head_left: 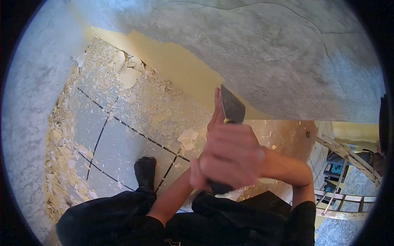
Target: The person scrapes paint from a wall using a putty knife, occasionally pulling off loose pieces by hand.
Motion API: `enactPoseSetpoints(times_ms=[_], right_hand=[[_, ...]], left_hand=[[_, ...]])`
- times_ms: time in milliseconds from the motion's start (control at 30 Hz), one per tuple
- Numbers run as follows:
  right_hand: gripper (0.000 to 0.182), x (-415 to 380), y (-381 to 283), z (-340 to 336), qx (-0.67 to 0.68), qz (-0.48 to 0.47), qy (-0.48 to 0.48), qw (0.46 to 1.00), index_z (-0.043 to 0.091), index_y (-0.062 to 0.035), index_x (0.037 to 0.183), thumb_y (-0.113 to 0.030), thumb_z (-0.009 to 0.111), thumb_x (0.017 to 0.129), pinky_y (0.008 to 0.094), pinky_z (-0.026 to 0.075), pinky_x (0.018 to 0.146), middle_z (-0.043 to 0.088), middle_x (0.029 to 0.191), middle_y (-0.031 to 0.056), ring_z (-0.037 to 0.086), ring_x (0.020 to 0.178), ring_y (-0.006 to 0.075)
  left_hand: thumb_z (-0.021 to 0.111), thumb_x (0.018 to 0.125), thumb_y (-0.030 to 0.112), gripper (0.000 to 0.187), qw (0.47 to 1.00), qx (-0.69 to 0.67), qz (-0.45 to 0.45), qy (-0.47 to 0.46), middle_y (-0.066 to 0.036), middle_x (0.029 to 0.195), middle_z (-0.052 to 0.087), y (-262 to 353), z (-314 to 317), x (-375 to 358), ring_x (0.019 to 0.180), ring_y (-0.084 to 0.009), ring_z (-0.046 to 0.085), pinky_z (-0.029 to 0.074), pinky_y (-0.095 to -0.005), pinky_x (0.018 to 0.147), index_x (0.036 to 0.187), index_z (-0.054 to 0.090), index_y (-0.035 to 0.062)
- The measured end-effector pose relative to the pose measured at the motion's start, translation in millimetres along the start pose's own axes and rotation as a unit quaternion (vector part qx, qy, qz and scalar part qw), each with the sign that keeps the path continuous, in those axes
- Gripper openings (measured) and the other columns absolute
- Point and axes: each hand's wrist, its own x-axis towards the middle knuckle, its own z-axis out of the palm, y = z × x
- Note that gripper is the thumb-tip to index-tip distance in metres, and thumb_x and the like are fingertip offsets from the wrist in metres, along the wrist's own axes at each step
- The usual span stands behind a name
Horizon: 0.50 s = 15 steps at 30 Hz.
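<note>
My right hand [236, 153] is wrapped round the dark handle of a scraper [234, 107]. Its wide metal blade points up and meets the wall near the border between the grey coating [279, 61] and the bare yellowish surface [172, 61]. Just left of the blade, my left hand [216, 110] has its fingers stretched out, apparently resting on the yellowish part. The right hand, slightly blurred, covers the rest of the left hand and wrist.
Flakes and larger peeled pieces [129, 76] litter the tiled floor [123, 151], thickest along the left wall [33, 123]. My dark shoe [145, 172] stands on the tiles. At the right are a ladder [349, 158] and dark cases [334, 172].
</note>
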Motion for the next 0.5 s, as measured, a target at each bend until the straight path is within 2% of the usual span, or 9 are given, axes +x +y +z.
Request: enactPoseSetpoints(times_ms=[33,67,167,300,367,433,500], right_hand=[[0.017,1.5,-8.4,2.1,-0.03,-0.009,0.03,0.999,0.056,-0.0109,0.062,-0.013,0.074,0.06,0.0288,0.038,0.04,0.049,0.058,0.001,0.051,0.046,0.017],[0.016,7.3,-19.4,-9.3,-0.005,0.009,-0.012,1.0,0.057,-0.011,0.062,-0.013,0.073,0.06,0.0289,0.038,0.04,0.049,0.059,0.0009,0.052,0.047,0.0171],[0.02,-4.1,21.7,-3.6,0.055,0.038,-0.01,0.998,0.054,-0.0081,0.058,-0.011,0.074,0.064,0.0263,0.036,0.04,0.045,0.055,-0.0001,0.049,0.047,0.0139],[0.016,7.0,-12.6,-7.1,-0.007,0.001,-0.023,1.0,0.056,-0.009,0.063,-0.013,0.072,0.064,0.0278,0.037,0.04,0.045,0.056,0.0,0.05,0.047,0.015],[0.016,7.2,-7.0,-10.9,-0.006,0.003,-0.051,0.999,0.057,-0.0087,0.065,-0.014,0.073,0.064,0.0275,0.037,0.041,0.045,0.056,-0.0001,0.05,0.047,0.015],[0.021,4.0,13.6,0.0,0.021,0.002,-0.007,1.0,0.055,-0.0076,0.06,-0.013,0.075,0.065,0.0249,0.035,0.04,0.043,0.054,-0.0012,0.047,0.047,0.0125],[0.022,8.6,-2.4,1.0,0.003,0.009,-0.008,1.0,0.055,-0.0077,0.06,-0.014,0.076,0.065,0.0249,0.035,0.039,0.043,0.054,-0.0012,0.047,0.047,0.0124]], left_hand=[[0.053,0.085,0.017,0.07,1.0,-0.01,-0.013,0.002,-0.018,0.144,0.036,2.8,-2.8,-0.8,0.132,-0.0223,0.041,0.038,-0.0331,0.105,0.147,0.024,0.0009],[0.053,0.085,0.017,0.068,0.999,-0.022,-0.027,0.006,-0.018,0.143,0.038,5.8,-4.2,-2.6,0.131,-0.0218,0.042,0.038,-0.0333,0.104,0.146,0.026,0.0016],[0.052,0.086,0.017,0.062,0.996,-0.068,-0.066,0.009,-0.016,0.137,0.045,18.5,-1.5,-8.3,0.126,-0.0202,0.046,0.039,-0.0337,0.102,0.144,0.033,0.0036],[0.051,0.087,0.018,0.056,0.99,-0.099,-0.098,0.019,-0.014,0.131,0.051,24.4,-7.8,-9.4,0.122,-0.0187,0.049,0.04,-0.0341,0.099,0.141,0.04,0.0056],[0.051,0.087,0.017,0.054,0.971,-0.223,-0.083,0.021,-0.014,0.129,0.052,17.5,-4.5,-15.5,0.122,-0.0184,0.049,0.041,-0.0338,0.099,0.14,0.042,0.0055],[0.051,0.088,0.016,0.052,0.936,-0.346,-0.058,0.017,-0.014,0.128,0.053,11.9,1.4,-16.7,0.121,-0.0181,0.049,0.041,-0.0336,0.099,0.138,0.043,0.0054],[0.051,0.088,0.015,0.051,0.89,-0.455,-0.031,0.013,-0.014,0.126,0.053,4.8,0.9,-16.8,0.12,-0.0178,0.05,0.041,-0.0333,0.098,0.137,0.044,0.0053]])
